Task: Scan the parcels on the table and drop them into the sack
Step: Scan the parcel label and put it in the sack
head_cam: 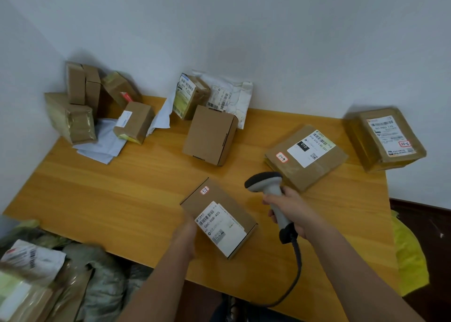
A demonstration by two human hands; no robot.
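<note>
Fingers of left hand [186,236] hold one parcel [219,218]; right hand [290,211] grips one scanner [271,194].

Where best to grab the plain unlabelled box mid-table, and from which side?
Probably from above, fingers and thumb across the two long side walls of the plain box. It lies flat with its broad top face free. The near and left sides are open table; a labelled carton and a mailer crowd its far side, so avoid reaching from behind.

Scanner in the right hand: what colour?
Light grey scanner with a dark head and black cable end, held by the right hand; head view.
</note>
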